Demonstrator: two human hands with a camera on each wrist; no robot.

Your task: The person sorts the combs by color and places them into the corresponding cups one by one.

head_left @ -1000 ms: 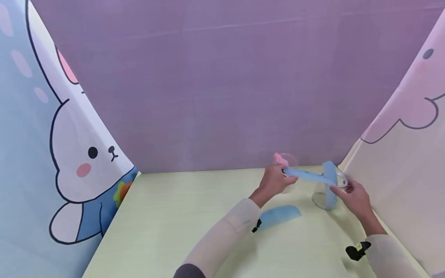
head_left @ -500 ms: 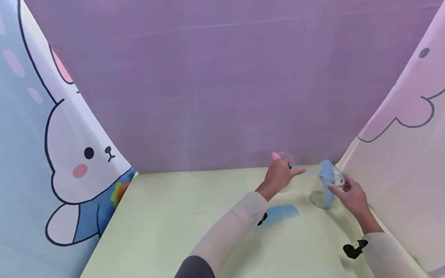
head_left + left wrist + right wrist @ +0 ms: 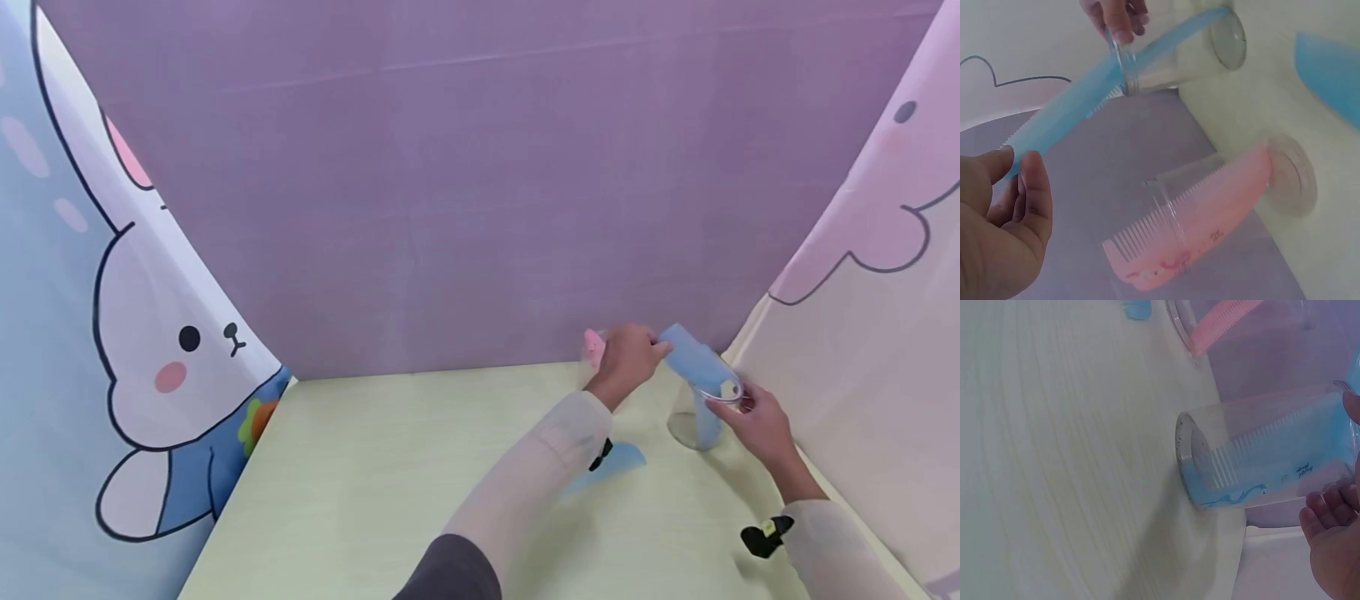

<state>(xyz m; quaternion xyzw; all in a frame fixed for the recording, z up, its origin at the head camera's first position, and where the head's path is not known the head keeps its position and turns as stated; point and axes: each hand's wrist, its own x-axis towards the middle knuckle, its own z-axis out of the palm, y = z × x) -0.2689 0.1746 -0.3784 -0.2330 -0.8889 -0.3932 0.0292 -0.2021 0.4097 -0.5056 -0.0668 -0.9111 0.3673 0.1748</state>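
My left hand [image 3: 630, 358] pinches one end of a blue comb [image 3: 690, 357] between thumb and fingers. The comb slants down to the mouth of a clear cup [image 3: 681, 423], its lower end at the rim; how far it reaches inside is hard to tell. Another blue comb [image 3: 1285, 450] stands in that cup, tilted, with its teeth visible through the wall. My right hand [image 3: 761, 425] grips the cup by its rim, and the cup's base is on the table. Left of it, partly behind my left hand, a second clear cup [image 3: 1300, 178] holds a pink comb [image 3: 1216, 219].
A further blue comb [image 3: 622, 461] lies on the pale yellow table [image 3: 375, 467], partly covered by my left sleeve. Behind the table rises a purple backdrop [image 3: 450, 208]. Printed cloth walls, with a rabbit [image 3: 195, 367] on the left one, stand at both sides.
My left hand has moved right and up, turning the held comb from nearly level to steeply slanted, with its lower end at the cup's mouth. My right hand keeps its grip on the rim.
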